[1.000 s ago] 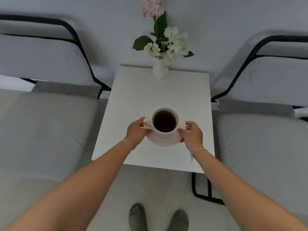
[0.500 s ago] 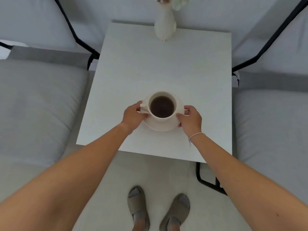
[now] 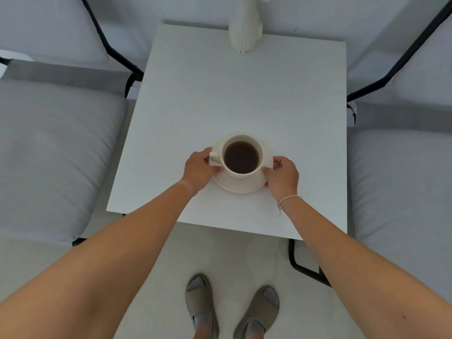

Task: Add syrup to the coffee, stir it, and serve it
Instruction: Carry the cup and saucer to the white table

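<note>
A white cup of dark coffee [image 3: 241, 157] stands on a white saucer [image 3: 244, 187] near the front middle of a white table [image 3: 244, 94]. The cup's handle points left. My left hand [image 3: 198, 169] grips the saucer's left rim beside the handle. My right hand [image 3: 283, 177] grips the saucer's right rim, a thin bracelet on its wrist. The saucer looks level, at or just above the tabletop; contact cannot be told.
A white vase [image 3: 245, 33] stands at the table's far edge. Grey cushioned seats with black frames flank the table: left seat [image 3: 49, 155], right seat [image 3: 403, 179]. My feet in grey sandals [image 3: 232, 311] stand on the pale floor before the table.
The view has tilted down and come closer to the table. Both hands have carried the cup and saucer down toward the tabletop's front middle; the flowers have left the view.
</note>
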Motion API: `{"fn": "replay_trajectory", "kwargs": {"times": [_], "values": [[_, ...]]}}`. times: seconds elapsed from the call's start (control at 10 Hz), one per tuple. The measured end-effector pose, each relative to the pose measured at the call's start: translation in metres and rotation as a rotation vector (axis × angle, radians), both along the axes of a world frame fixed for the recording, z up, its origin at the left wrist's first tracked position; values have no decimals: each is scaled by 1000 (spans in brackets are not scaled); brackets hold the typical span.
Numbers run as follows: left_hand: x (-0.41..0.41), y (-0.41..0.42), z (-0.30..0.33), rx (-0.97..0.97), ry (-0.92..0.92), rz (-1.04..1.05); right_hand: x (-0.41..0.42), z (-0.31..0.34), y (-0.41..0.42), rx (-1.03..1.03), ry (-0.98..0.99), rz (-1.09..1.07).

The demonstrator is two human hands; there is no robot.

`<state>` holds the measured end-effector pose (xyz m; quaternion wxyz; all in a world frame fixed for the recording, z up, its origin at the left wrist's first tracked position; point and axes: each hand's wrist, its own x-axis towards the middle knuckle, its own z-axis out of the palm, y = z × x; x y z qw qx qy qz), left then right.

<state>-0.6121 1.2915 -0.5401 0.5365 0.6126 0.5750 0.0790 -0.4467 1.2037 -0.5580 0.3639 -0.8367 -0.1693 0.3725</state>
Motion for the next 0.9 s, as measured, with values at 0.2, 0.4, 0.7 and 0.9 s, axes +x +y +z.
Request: {"fn": "replay_trajectory", "kwargs": {"times": [0.2,0.4,0.7,0.9], "values": [[-1,1,-4,55,34,-46,-1,-3,-1,13,-25,-4],[0,1,-8,113,104,-99,-3,-4,-3,24,-88,23],[0,-4,-13,176,173,-121,-5,-2,-16,37,-144,106],[-18,-8,-17,236,290,-142,-6,-2,-45,11,-261,212]]}}
